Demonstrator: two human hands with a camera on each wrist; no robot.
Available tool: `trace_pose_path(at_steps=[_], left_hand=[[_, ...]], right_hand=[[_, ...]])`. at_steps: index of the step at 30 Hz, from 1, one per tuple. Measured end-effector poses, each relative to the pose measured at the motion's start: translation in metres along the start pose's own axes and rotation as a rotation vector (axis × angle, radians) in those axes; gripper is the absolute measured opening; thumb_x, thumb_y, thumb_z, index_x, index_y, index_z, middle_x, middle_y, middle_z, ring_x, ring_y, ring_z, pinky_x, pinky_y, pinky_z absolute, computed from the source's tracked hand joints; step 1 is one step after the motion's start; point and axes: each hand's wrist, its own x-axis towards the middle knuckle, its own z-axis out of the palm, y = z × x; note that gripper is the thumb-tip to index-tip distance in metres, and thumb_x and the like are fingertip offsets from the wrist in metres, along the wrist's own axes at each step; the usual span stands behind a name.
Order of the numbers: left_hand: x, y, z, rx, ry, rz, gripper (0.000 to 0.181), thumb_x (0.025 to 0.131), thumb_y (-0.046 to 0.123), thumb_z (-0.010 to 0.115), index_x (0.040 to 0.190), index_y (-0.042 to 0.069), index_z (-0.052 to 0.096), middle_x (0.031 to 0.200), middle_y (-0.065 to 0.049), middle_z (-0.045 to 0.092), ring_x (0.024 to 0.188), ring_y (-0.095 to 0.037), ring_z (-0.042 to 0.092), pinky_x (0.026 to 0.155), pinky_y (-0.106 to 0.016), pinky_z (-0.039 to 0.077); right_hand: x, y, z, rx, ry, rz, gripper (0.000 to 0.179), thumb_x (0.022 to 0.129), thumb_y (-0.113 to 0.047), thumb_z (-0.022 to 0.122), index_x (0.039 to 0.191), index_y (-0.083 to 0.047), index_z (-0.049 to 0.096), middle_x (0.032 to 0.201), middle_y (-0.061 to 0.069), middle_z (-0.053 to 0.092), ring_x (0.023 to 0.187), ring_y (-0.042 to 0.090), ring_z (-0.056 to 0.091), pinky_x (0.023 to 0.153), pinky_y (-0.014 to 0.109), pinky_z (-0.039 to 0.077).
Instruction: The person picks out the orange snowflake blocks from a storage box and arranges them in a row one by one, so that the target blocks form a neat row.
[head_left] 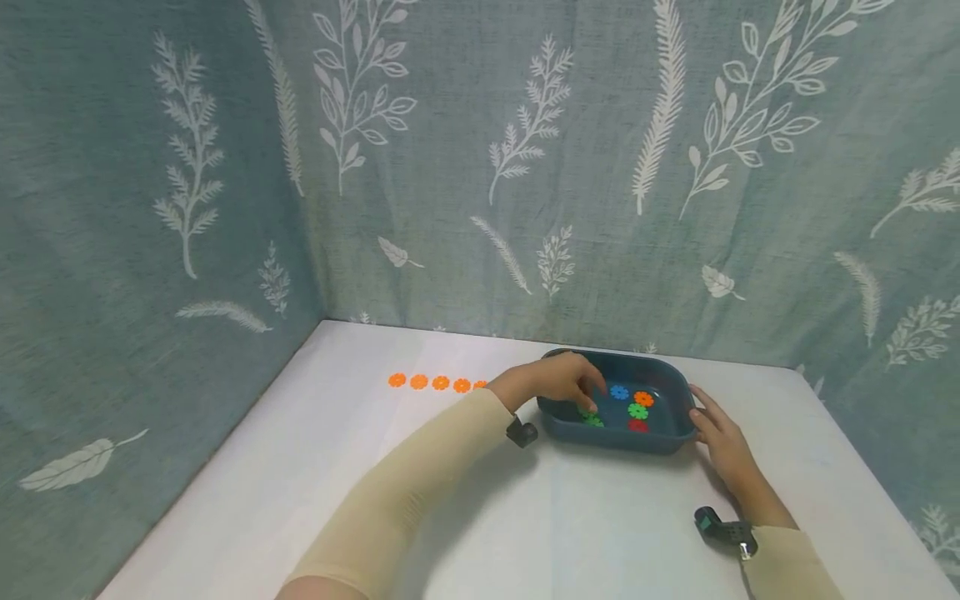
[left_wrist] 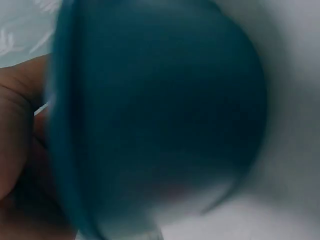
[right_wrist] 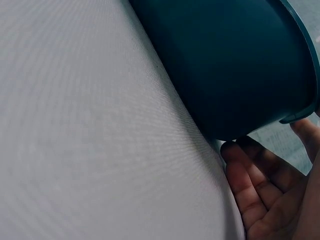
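Observation:
A dark blue plastic tray [head_left: 600, 439] holds small flower-shaped discs: a blue disc [head_left: 618, 392], an orange disc [head_left: 643, 399], a green disc [head_left: 638, 412], a red disc [head_left: 638, 426] and other green ones at its left end. My left hand [head_left: 562, 377] reaches over the left rim, fingers pointing down, thumb above a green disc [head_left: 593, 422]; thumb and index finger stand apart. In the left wrist view, the blurred tray wall [left_wrist: 165, 100] hides the fingertips. My right hand [head_left: 722, 442] touches the tray's right end, relaxed fingers [right_wrist: 245, 185] against the outside wall low down.
Several orange flower discs [head_left: 441, 383] lie in a row on the white table [head_left: 300, 467], left of the tray; my left forearm overlaps the row's right end. A patterned grey-green curtain [head_left: 450, 167] hangs behind the table and along its left side.

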Motion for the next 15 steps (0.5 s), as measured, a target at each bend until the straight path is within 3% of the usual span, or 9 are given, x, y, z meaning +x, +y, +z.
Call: trace_pose_path(at_steps=[4,7,15], left_hand=[[0.015,0.004,0.011,0.096,-0.14,-0.011,0.021,0.088,0.004,0.071,0.105,0.015,0.074,0.094,0.008,0.068,0.084,-0.005,0.062,0.072,-0.018,0.048],[0.023,0.003,0.019,0.182,-0.203,-0.02,0.027,0.089,-0.005,0.063,0.098,0.018,0.075,0.091,0.01,0.066,0.085,-0.007,0.06,0.074,-0.019,0.047],[0.043,-0.002,0.035,0.293,-0.177,-0.025,0.012,0.09,0.008,0.069,0.094,0.017,0.075,0.086,0.01,0.065,0.081,-0.006,0.058,0.073,-0.018,0.047]], right_hand=[[0.001,0.0,0.0,-0.002,-0.001,0.007,0.065,0.104,-0.05,0.032,0.156,-0.013,0.019,0.153,0.027,0.025,0.132,0.051,0.033,0.095,0.063,0.037],[0.002,0.0,0.001,0.004,-0.006,0.009,0.066,0.104,-0.05,0.032,0.157,-0.013,0.019,0.155,0.026,0.023,0.134,0.05,0.031,0.096,0.064,0.036],[0.002,0.003,0.0,0.0,0.0,0.018,0.067,0.103,-0.051,0.033,0.156,-0.013,0.02,0.156,0.023,0.021,0.134,0.05,0.03,0.097,0.065,0.035]])
